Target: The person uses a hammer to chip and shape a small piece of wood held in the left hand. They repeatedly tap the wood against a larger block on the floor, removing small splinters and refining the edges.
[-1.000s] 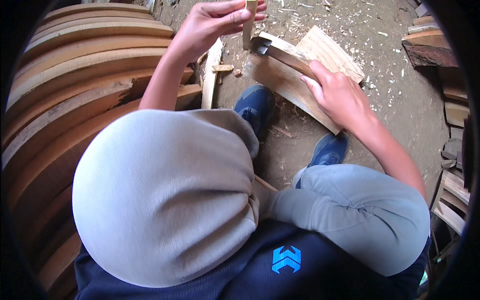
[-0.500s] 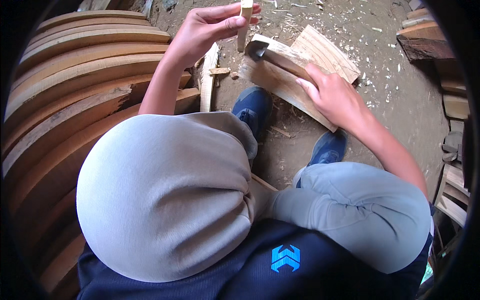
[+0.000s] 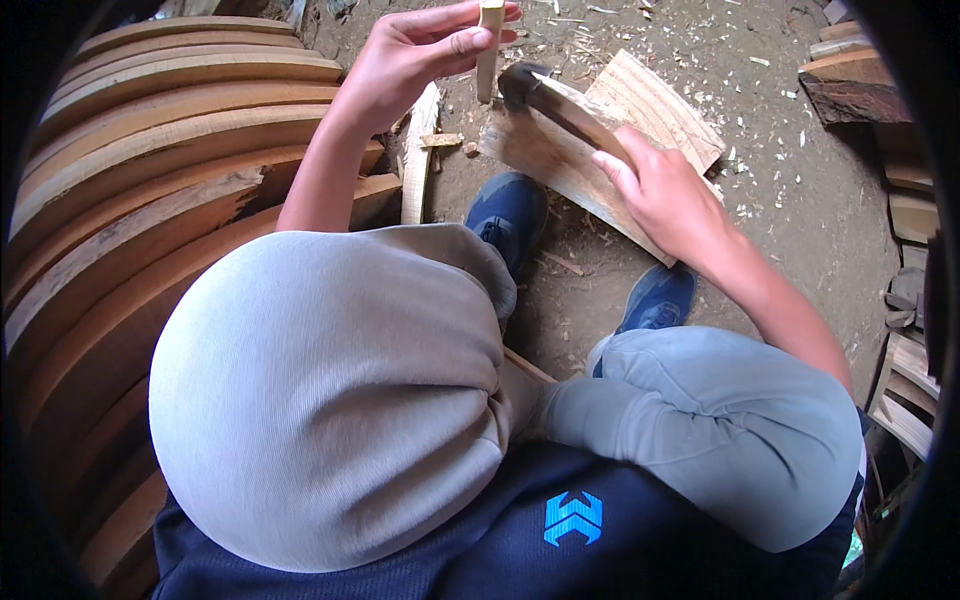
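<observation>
My left hand (image 3: pixel 435 45) is closed round a short pale wooden stick (image 3: pixel 488 55), holding it upright between thumb and fingers. Its lower end comes down by the far left end of a thick wooden board (image 3: pixel 560 150); whether it touches the board I cannot tell. In my right hand (image 3: pixel 665 185) is the wooden handle of a hatchet (image 3: pixel 583 118). Its dark metal head is just right of the stick, above the board's end. The blade's edge does not show clearly.
Stacked curved planks (image 3: pixel 170 130) fill the left side. Beyond the board lies another flat wood piece (image 3: pixel 660 105), with chips scattered over the dirt floor (image 3: pixel 800 200). A narrow offcut (image 3: pixel 418 165) lies near my left shoe (image 3: pixel 507 215). More timber (image 3: pixel 855 85) is piled at right.
The hatchet's head has risen slightly and turned, its handle tilting up a little in my right hand. My left hand and the stick have hardly moved.
</observation>
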Tool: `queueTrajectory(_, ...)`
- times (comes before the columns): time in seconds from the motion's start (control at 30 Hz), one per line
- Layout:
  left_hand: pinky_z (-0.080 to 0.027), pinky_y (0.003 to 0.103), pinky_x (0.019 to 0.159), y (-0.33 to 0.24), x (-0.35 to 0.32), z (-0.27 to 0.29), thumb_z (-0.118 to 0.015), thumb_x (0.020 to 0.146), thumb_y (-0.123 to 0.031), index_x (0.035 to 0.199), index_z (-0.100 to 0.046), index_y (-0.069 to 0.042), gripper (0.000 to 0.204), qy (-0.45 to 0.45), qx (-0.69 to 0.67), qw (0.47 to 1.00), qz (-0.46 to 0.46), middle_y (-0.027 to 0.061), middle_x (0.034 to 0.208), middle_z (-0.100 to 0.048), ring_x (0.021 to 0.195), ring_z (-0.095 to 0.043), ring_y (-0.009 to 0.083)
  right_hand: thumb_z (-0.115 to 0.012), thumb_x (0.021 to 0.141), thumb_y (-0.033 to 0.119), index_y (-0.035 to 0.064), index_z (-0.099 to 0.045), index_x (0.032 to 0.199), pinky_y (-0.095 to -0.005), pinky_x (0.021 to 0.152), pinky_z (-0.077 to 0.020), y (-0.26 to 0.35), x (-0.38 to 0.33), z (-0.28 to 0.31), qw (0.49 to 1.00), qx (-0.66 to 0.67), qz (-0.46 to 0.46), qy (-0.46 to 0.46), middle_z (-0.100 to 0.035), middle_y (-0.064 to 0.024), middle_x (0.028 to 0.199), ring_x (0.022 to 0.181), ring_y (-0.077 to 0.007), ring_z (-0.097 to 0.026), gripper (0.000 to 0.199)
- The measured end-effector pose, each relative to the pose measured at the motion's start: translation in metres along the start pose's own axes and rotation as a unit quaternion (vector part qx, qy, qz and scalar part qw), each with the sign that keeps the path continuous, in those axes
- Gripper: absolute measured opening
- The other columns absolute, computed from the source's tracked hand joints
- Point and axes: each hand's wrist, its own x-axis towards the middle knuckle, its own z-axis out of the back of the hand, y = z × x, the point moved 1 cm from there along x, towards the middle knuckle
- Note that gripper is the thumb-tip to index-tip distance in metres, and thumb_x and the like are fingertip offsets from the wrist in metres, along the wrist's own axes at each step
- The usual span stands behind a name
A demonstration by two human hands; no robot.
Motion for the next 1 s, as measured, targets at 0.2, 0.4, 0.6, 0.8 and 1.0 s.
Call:
queueTrajectory(0.2,-0.052,0.036,0.101,-0.004,-0.003,0.001,-0.075,0.094,-0.023,0.135,-0.064,-0.001,0.048,-0.014,0.024,1.0,-0.001,0.0102,0.13,-0.068,0.121,-0.064,0.021,-0.054,0.105,0.032,-0.0031,-0.055,0.109,-0.0548,0.058,-0.0477,-0.004,-0.001,0.0,1.0,0.019,0.004,-0.021,-0.061,-0.0276,0.063,0.062,-0.0475,-0.065,0.036)
queueTrajectory(0.4,-0.051,0.038,0.104,-0.002,-0.005,0.003,-0.076,0.092,-0.016,0.135,-0.064,0.0,0.047,-0.001,-0.024,0.999,-0.029,0.012,0.141,-0.062,0.124,-0.063,0.0229,-0.052,0.106,0.032,-0.0031,-0.056,0.111,-0.0552,0.062,-0.0501,0.001,-0.004,-0.001,0.999,0.007,-0.033,0.018,-0.062,-0.0297,0.066,0.068,-0.0483,-0.066,0.036)
queueTrajectory(0.6,-0.052,0.044,0.104,0.006,-0.006,0.007,-0.069,0.098,-0.027,0.138,-0.06,-0.003,0.048,0.032,0.095,0.991,-0.092,0.0167,0.14,-0.06,0.13,-0.059,0.0293,-0.051,0.106,0.034,-0.0022,-0.056,0.111,-0.0558,0.064,-0.051,-0.003,0.002,-0.002,1.0,0.015,-0.021,0.007,-0.064,-0.0303,0.069,0.072,-0.0498,-0.067,0.037)
queueTrajectory(0.8,-0.053,0.049,0.106,0.006,-0.006,0.008,-0.079,0.088,-0.029,0.13,-0.069,-0.006,0.049,0.04,0.081,0.99,-0.105,0.0168,0.142,-0.06,0.13,-0.059,0.0353,-0.053,0.105,0.034,-0.0009,-0.056,0.111,-0.0565,0.063,-0.0505,-0.005,-0.001,-0.005,1.0,0.0,-0.001,-0.03,-0.064,-0.0301,0.07,0.07,-0.0496,-0.067,0.035)
queueTrajectory(1.0,-0.054,0.049,0.104,0.007,-0.009,0.008,-0.082,0.084,-0.03,0.115,-0.077,-0.007,0.039,0.055,0.096,0.985,-0.133,0.018,0.141,-0.06,0.128,-0.061,0.034,-0.054,0.105,0.033,0.0013,-0.057,0.115,-0.0563,0.062,-0.051,-0.006,-0.001,0.002,0.998,0.016,0.014,-0.058,-0.065,-0.0282,0.069,0.069,-0.0465,-0.068,0.033)
